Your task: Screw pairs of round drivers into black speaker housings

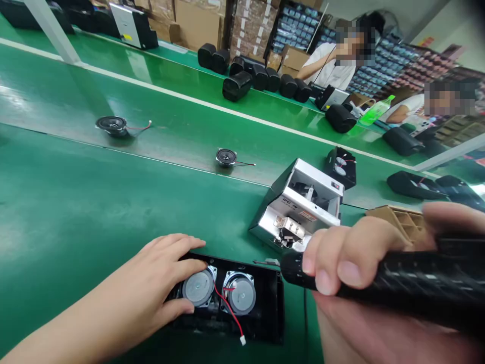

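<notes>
My left hand point(151, 283) rests on the left end of a black speaker housing point(265, 313) lying open side up on the green bench. Its fingers and thumb touch the left of two round speaker drivers point(198, 287), with the second driver point(239, 293) beside it. A red wire point(229, 311) runs from the drivers to a small white plug. My right hand point(352, 263) grips a black electric screwdriver point(409, 285), held level with its tip pointing left, above the housing's right end.
A silver screw feeder box point(303, 202) stands just behind the housing. Two loose drivers point(111, 124) point(226, 157) lie on the conveyor belt. Black speaker shells point(261, 78) line the far side, where two people sit. A brown tray point(401, 220) lies at right.
</notes>
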Tool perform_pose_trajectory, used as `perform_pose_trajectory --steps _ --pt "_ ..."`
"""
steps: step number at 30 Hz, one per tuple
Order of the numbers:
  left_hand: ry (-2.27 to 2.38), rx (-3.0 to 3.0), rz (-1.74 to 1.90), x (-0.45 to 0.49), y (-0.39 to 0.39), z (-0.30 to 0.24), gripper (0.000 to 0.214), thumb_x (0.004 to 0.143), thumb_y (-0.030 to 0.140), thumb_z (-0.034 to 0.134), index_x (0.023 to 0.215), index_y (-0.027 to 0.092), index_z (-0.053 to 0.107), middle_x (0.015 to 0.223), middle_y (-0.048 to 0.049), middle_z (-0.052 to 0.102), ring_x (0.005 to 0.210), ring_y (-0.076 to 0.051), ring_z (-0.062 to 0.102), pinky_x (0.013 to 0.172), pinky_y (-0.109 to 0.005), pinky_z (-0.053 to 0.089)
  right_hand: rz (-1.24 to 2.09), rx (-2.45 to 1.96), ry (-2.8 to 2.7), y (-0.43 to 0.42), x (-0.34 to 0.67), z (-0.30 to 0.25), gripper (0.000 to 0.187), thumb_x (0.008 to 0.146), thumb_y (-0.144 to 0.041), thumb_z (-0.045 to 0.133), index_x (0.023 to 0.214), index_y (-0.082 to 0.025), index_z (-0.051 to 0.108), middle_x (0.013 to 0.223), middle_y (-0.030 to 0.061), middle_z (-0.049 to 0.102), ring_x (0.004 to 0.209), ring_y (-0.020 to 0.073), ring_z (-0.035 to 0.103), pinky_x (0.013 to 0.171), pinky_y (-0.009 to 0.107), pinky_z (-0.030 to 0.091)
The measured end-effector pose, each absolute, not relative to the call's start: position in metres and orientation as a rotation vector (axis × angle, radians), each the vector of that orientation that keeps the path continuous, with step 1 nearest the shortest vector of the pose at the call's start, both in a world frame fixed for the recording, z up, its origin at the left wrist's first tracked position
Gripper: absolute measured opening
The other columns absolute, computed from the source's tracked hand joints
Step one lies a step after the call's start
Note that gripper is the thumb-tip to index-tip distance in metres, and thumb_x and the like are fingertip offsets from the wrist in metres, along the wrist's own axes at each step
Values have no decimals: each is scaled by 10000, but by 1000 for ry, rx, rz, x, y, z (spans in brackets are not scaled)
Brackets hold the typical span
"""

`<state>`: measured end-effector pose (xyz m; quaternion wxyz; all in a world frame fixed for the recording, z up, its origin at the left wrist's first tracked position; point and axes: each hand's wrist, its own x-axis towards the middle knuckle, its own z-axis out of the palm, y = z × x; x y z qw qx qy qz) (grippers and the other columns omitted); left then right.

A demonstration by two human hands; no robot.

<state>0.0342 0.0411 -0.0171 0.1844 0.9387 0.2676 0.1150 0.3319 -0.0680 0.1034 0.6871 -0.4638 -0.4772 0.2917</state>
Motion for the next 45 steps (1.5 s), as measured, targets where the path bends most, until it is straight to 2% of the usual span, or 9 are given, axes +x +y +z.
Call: perform_pose_trajectory --steps 2,4,7,9,13,16,19,27,45 --pt "744 2653 339 35 41 -18 529 829 367 988 1326 435 820 1585 -6 738 1394 -408 730 1125 -604 667 731 -995 -1042 -67 327 105 161 1127 -377 765 1285 -398 788 799 6 746 671 257 727 730 472 695" --pt "735 2644 359 35 41 -20 500 861 364 957 1333 443 816 1569 -1 745 1381 -393 734 1118 -578 667 827 -962 -986 -60 321 101 159 1140 -449 733 1265 -391 813 782 21 755 669 271 740 725 492 697" --pt "724 2611 376 35 41 -21 458 933 368 891 1374 450 801 1536 1 756 1378 -361 732 1114 -522 659 901 -859 -863 -48 310 91 310 1159 -611 635 1181 -388 849 722 26 731 576 243 691 590 410 622" --pt "725 2590 357 37 40 -19 471 928 361 902 1380 440 797 1510 -7 763 1366 -354 734 1112 -513 657 965 -826 -864 -44 305 85 359 1156 -664 617 1177 -391 850 727 32 733 594 240 686 595 390 591" --pt "756 2537 278 43 38 -9 542 824 269 993 1314 407 808 1481 -14 765 1354 -371 730 1130 -565 647 1119 -807 -969 -46 302 73 391 1092 -741 692 1258 -411 821 830 36 779 724 257 723 723 436 615" --pt "789 2487 202 48 36 -2 488 843 217 974 1275 377 812 1488 -29 748 1377 -372 711 1138 -579 636 1112 -780 -1015 -45 299 62 515 1095 -803 613 1289 -363 799 845 43 771 732 256 717 739 433 596" --pt "805 2445 156 50 34 2 465 868 184 946 1268 375 807 1485 -36 734 1383 -371 695 1136 -595 623 1040 -755 -1033 -38 293 51 633 1027 -867 669 1302 -310 788 837 37 753 690 243 700 711 414 585" --pt "817 2412 152 48 32 1 467 848 178 966 1234 386 807 1418 -35 733 1308 -352 705 1097 -562 627 883 -759 -918 -24 274 47 610 974 -851 779 1167 -277 849 700 10 720 544 195 631 569 335 534" --pt "772 2443 258 47 35 1 455 811 186 980 1194 376 822 1365 -35 767 1264 -356 733 1025 -537 625 983 -764 -904 -25 275 42 605 958 -860 788 1183 -301 837 716 22 736 544 219 649 560 367 527"
